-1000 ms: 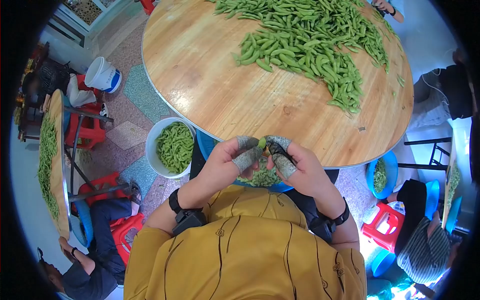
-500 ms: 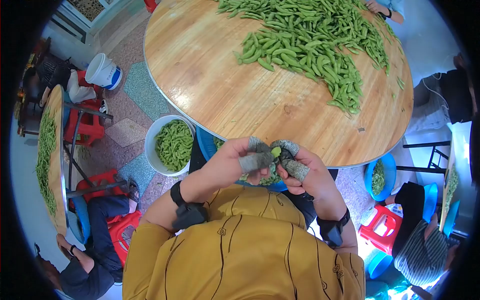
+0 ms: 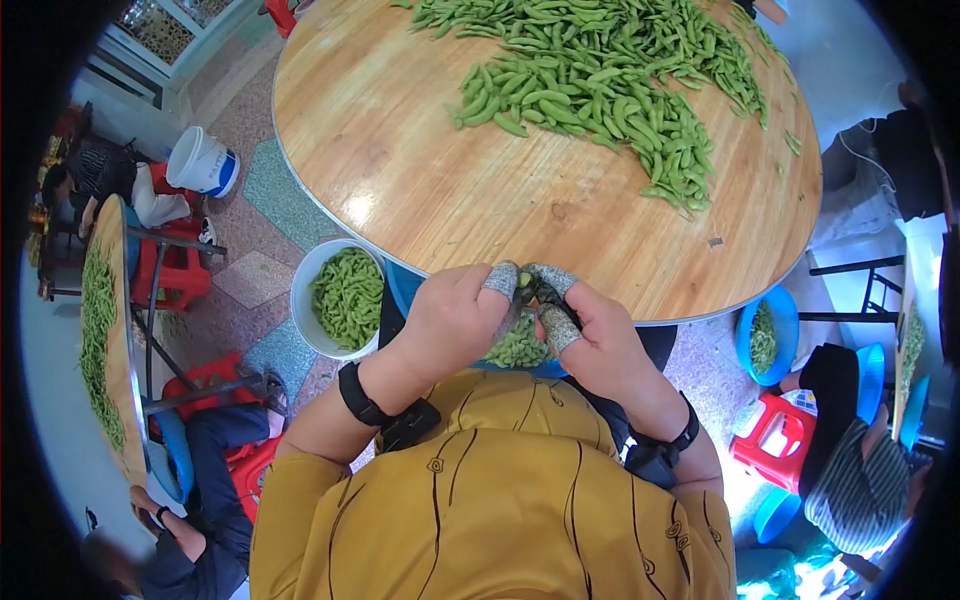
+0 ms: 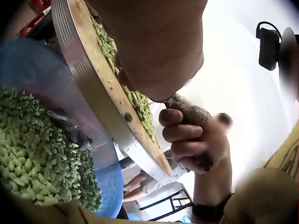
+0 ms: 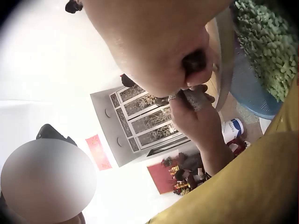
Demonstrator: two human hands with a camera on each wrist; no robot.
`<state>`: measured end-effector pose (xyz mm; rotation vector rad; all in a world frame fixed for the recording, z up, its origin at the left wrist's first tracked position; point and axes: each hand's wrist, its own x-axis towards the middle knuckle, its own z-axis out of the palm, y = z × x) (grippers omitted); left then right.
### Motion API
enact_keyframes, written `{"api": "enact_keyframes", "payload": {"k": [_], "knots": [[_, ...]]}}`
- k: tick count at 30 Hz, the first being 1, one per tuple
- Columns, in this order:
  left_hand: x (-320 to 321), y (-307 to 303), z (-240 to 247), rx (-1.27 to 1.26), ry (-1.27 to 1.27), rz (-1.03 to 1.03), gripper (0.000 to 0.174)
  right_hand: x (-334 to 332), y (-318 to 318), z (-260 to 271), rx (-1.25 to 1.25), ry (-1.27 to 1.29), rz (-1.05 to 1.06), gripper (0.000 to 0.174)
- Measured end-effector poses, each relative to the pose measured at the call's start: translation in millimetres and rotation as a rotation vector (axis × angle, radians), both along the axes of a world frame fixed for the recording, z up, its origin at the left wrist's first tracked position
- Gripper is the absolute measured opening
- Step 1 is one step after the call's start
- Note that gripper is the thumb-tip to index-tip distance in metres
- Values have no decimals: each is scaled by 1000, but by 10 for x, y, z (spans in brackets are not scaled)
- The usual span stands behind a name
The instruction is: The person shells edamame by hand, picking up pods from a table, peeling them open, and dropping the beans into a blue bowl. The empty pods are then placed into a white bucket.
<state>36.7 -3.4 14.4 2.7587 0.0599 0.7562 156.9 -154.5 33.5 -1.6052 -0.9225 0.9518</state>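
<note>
Free room over the near tabletop (image 3: 480, 200) as far as the heaped pods (image 3: 600, 90); at left, a pod-filled bucket (image 3: 302, 300).

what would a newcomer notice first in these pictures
The eye would probably fall first on the bright heap of green soybean pods across the far side of the round wooden table. Next come the left hand and right hand, in grey finger wraps, pinching a green pod at the table's near edge. Below them, a blue basket holds shelled beans.
</note>
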Motion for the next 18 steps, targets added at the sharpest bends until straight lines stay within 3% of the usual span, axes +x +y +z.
{"api": "enact_keyframes", "payload": {"k": [2, 3, 5, 7, 8, 9, 10, 11, 12, 14, 16, 18], "knots": [[20, -41, -25, -299, 43, 26, 7, -8, -8, -40, 31, -18, -16, 36], [4, -38, -15, -299, 44, 22, 7, -12, -12, -86, 53, 10, -22, 36], [-57, -6, 25, -1637, 294, 35, 9, 29, -25, -68, 74, 40, -27, 35], [-81, 37, 43, -1675, 373, 0, 11, 152, -47, 57, -221, 618, -3, 36], [-83, 51, 52, -1711, 451, -36, 13, 141, -36, -20, -219, 619, -5, 36], [-83, 28, 71, -1711, 453, -36, 13, 107, 18, -93, -76, 221, -90, 34], [-82, -14, 95, -1511, 427, -40, 13, 72, 65, -113, 65, -178, -173, 33], [-80, -38, 108, -1310, 400, -45, 13, 63, 50, -58, -17, -282, -180, 30], [-81, -32, 88, -1309, 402, -47, 13, 84, 82, -76, -17, -281, -183, 30], [-95, -10, 34, -935, 388, -112, 20, 131, 143, -124, 14, -638, -24, 30], [-108, -2, 138, -947, 417, -84, 23, 106, 170, -97, -58, -710, 2, 27], [-146, 12, 158, -958, 448, -55, 27, 53, 172, -199, -43, -776, -100, 24]]}}
